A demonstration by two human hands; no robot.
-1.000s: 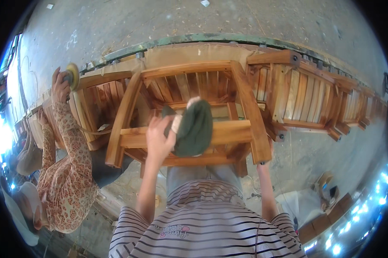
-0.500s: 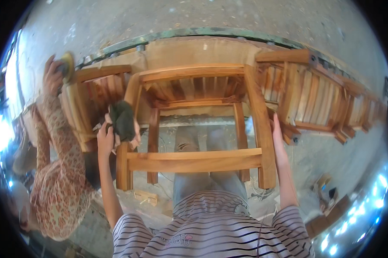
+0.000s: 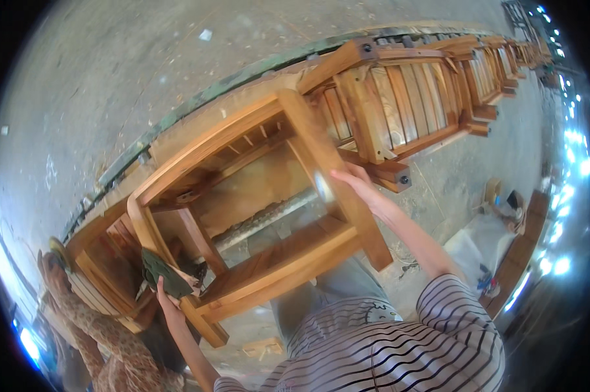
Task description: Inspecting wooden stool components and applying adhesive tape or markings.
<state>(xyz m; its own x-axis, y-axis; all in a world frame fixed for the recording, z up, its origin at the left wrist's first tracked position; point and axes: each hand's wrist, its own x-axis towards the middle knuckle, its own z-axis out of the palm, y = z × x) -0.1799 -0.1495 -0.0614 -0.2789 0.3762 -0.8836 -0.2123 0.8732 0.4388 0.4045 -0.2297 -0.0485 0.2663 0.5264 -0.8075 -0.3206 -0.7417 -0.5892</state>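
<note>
Your chair frame (image 3: 288,261) is smooth, warm-toned wood with a slight sheen. The cloth (image 3: 164,274) in your left hand (image 3: 167,307) looks soft, matt green. The floor (image 3: 112,85) is rough, dusty concrete.

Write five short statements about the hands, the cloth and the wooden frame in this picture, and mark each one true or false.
1. The left hand presses a dark green cloth against a leg of the wooden frame. True.
2. The right hand holds a paintbrush. False: it holds no tool and rests on an upright rail of the frame.
3. A slatted wooden piece lies beyond the frame, on the person's right. True.
4. The person wears a plain red shirt. False: the shirt is white with dark stripes.
5. Nobody else is in view. False: another person's arm in a patterned sleeve shows at the lower left.
</note>
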